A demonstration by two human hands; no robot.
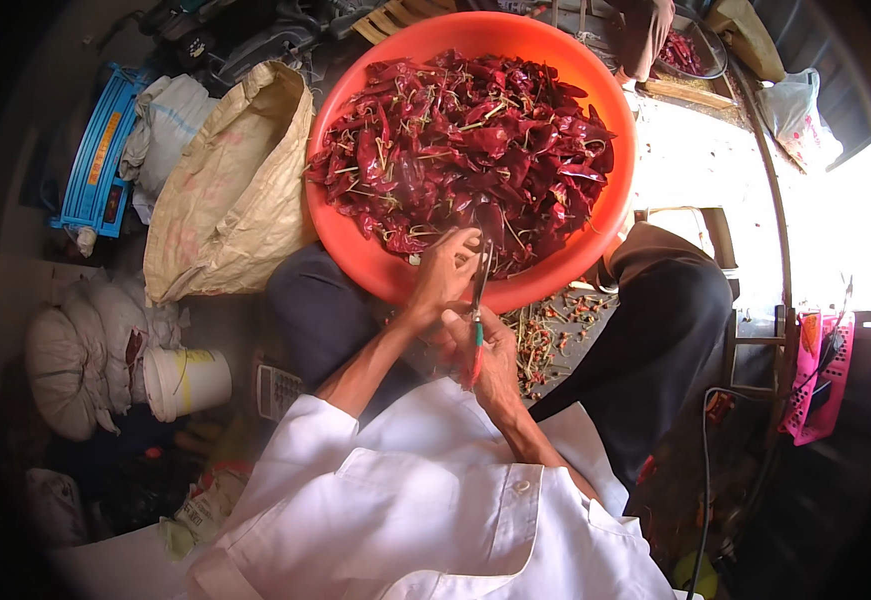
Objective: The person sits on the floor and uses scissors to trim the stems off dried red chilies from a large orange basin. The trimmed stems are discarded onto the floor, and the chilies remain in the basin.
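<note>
A wide orange-red plastic basin (623, 202) stands between the person's knees, heaped with dried red chili peppers (473, 142). My right hand (497, 352) grips a pair of scissors (482, 281) whose handles are wrapped in green and red. The blades point away over the basin's near rim, close to a dark red chili pepper (489, 219). My left hand (446, 266) is over the near edge of the heap with its fingers curled beside the blades. Whether it pinches a pepper is hidden by the fingers.
Cut stems and bits (540, 341) litter the floor below the basin. At left are an open woven sack (225, 195), a blue scale (97, 157) and a white bucket (186, 382). A pink plastic basket (818, 379) stands right. Another person's leg (639, 37) shows at top right.
</note>
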